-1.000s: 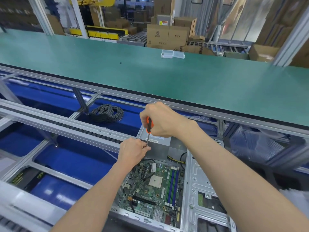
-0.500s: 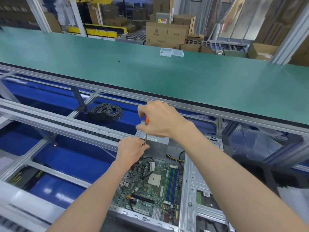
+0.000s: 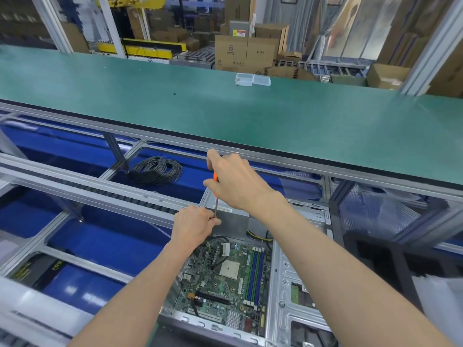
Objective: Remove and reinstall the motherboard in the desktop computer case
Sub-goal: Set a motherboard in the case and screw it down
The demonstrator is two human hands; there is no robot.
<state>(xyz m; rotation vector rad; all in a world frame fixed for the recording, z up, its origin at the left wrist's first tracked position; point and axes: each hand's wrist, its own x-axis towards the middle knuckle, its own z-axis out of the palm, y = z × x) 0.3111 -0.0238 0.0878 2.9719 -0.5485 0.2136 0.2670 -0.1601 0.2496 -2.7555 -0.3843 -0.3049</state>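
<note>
An open desktop case [image 3: 290,279] lies flat in front of me, with the green motherboard [image 3: 225,279] inside it. A grey power supply box [image 3: 233,219] fills the case's far end. My right hand [image 3: 238,181] grips the orange handle of a screwdriver [image 3: 216,196] that stands almost upright. My left hand [image 3: 195,225] pinches the lower part of the metal shaft, at the motherboard's far left corner. The screwdriver's tip is hidden behind my left hand.
A long green workbench [image 3: 250,116] runs across behind the case, with two small clear plastic boxes [image 3: 253,79] on it. A coil of black cable [image 3: 157,170] lies on the blue lower level to the left. Aluminium frame rails [image 3: 100,194] cross the left side. Cardboard boxes stand far behind.
My right hand has turned on the handle, so less of the orange shows. My left hand stays on the shaft in the same place.
</note>
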